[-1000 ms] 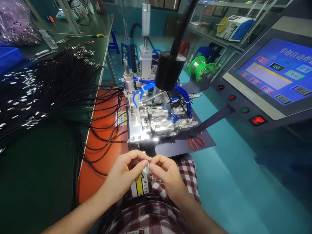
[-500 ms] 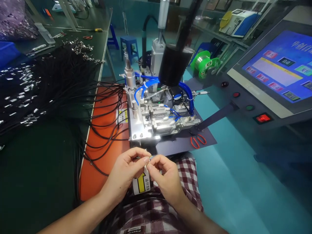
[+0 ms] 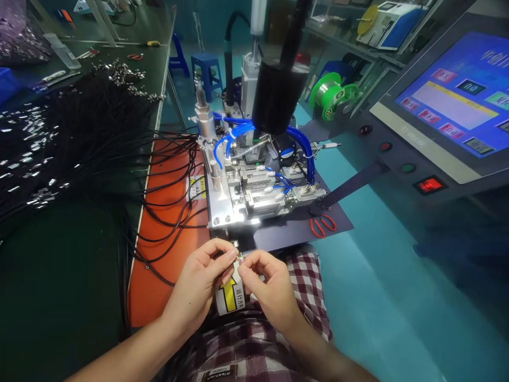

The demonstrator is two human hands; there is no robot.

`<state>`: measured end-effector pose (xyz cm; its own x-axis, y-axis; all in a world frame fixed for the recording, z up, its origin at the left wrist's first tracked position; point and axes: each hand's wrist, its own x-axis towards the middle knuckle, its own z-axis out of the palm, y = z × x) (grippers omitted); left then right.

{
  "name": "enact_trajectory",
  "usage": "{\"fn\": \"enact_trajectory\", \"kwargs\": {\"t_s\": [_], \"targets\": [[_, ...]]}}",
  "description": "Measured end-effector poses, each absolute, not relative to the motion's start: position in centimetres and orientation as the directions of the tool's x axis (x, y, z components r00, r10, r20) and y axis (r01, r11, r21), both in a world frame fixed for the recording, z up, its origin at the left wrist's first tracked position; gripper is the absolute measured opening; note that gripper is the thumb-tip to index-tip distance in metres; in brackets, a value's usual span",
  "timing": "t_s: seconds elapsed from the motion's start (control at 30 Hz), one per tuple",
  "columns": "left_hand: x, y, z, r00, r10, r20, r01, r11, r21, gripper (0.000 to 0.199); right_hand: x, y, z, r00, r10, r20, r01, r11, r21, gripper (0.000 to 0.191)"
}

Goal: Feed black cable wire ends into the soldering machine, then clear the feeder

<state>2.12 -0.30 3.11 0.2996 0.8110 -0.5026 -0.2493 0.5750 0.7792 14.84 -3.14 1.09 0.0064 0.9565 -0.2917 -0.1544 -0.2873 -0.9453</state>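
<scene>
Over my lap, my left hand [image 3: 198, 280] and my right hand [image 3: 271, 281] meet fingertip to fingertip. Between them show the thin coloured wires [image 3: 240, 259] of a small cable end, pinched by thumb and forefinger on each side. Most of the cable is hidden by my fingers. A small metal piece [image 3: 236, 243] shows just beyond my left fingertips; whether it belongs to this cable is unclear. Below the hands lies a white label with a yellow arrow [image 3: 229, 300]. Directly ahead stands a metal machine [image 3: 222, 207] with blue air tubes [image 3: 306, 143].
Black cables [image 3: 167, 204] run from a large heap [image 3: 91, 111] across an orange surface [image 3: 139, 286] to the machine's left side. Red-handled scissors [image 3: 323, 226] lie right of the machine. A control panel [image 3: 421, 143] with a lit screen juts in at right, near a green wire spool [image 3: 328, 96].
My fingertips have shifted slightly, and the coloured wires between them show more clearly. Both hands keep their pinch. The view has moved a little.
</scene>
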Motion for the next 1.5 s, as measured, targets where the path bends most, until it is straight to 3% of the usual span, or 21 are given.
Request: {"fn": "enact_trajectory", "kwargs": {"t_s": [0.2,0.3,0.4,0.5,0.6,0.77,0.87,1.07,1.33,1.5], "targets": [[1.8,-0.2,3.1,0.348,0.777,-0.524,-0.228,0.613,0.757,0.020,14.7,-3.1,1.2,0.014,0.959,-0.283,-0.159,-0.277,-0.947,0.018],[1.3,0.1,3.1,0.380,0.771,-0.511,-0.077,0.577,0.813,0.020,14.8,-3.3,1.2,0.032,0.961,-0.276,-0.150,-0.269,-0.952,0.017],[1.0,0.2,3.4,0.347,0.828,-0.440,0.101,0.433,0.896,0.018,15.6,-3.5,1.4,0.047,0.970,-0.237,-0.110,-0.230,-0.967,0.016],[0.9,0.1,4.2,0.331,0.855,-0.399,0.186,0.355,0.916,0.014,17.0,-3.0,1.4,0.004,0.976,-0.216,-0.182,-0.211,-0.960,0.018],[1.0,-0.1,4.9,0.348,0.849,-0.399,0.178,0.358,0.917,0.013,18.0,-1.9,1.2,-0.081,0.969,-0.234,-0.340,-0.248,-0.907,0.019],[1.0,-0.4,5.1,0.353,0.852,-0.388,0.154,0.356,0.922,0.016,17.4,-0.9,1.1,-0.345,0.907,-0.241,-0.443,-0.384,-0.810,0.019],[1.0,-0.3,5.1,0.373,0.845,-0.383,0.119,0.366,0.923,0.017,16.5,-1.1,1.0,-0.312,0.919,-0.241,-0.528,-0.379,-0.760,0.013],[1.1,-0.3,5.1,0.427,0.823,-0.374,0.094,0.371,0.924,0.014,15.9,-1.5,0.7,-0.236,0.944,-0.230,-0.601,-0.328,-0.729,0.025],[1.2,0.0,4.9,0.438,0.824,-0.359,0.117,0.343,0.932,0.012,15.8,-1.1,0.5,-0.278,0.928,-0.249,-0.708,-0.373,-0.599,0.036],[1.2,0.0,4.8,0.373,0.843,-0.388,0.104,0.378,0.920,0.015,16.7,-1.8,0.4,-0.214,0.931,-0.297,-0.644,-0.363,-0.674,0.029]]}}
